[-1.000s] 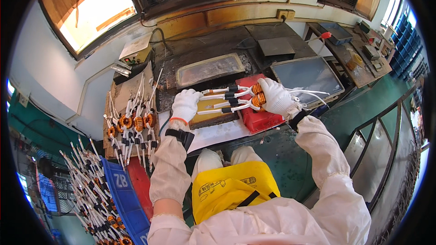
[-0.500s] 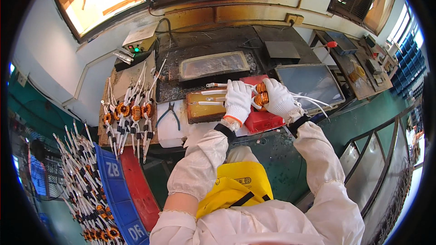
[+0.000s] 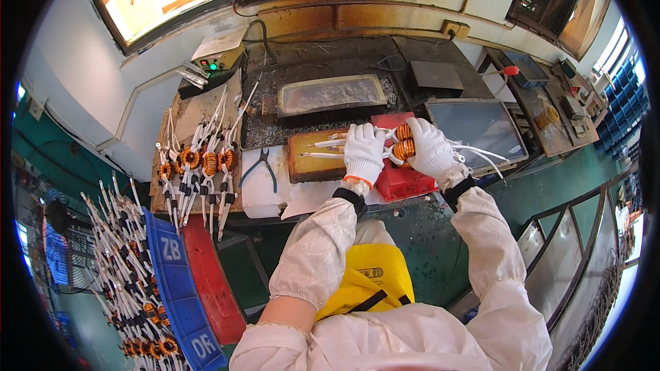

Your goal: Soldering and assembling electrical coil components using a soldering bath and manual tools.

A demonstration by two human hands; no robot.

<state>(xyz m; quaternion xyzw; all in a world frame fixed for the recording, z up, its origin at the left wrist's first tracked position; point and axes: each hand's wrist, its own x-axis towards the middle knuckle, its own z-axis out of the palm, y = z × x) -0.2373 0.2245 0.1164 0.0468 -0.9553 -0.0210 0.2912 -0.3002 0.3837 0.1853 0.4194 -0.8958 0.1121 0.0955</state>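
Between my gloved hands are copper-wound toroidal coils (image 3: 404,148), above a red plastic box (image 3: 405,185). My right hand (image 3: 433,151) is closed around them, and long white leads (image 3: 485,154) trail out past its right side. My left hand (image 3: 364,154) wraps around the leads on the coils' other side. Their stripped ends (image 3: 317,154) point left over a shallow tray with an amber surface (image 3: 302,170). My fingers hide part of the coils and leads. Left of the tray, dark-handled pliers (image 3: 261,168) lie spread on white paper (image 3: 265,196).
A framed rectangular pot (image 3: 333,96) stands behind the tray. Right of my hands is a wide pan with a grey surface (image 3: 474,130). Several coils (image 3: 191,158) lie on a board at the left. A blue bin (image 3: 175,268) stands below, beside many more leaded coils (image 3: 127,268).
The coils and both hands stay close together. The stripped lead ends sit lower and more over the amber tray, and the whole view has shifted slightly.
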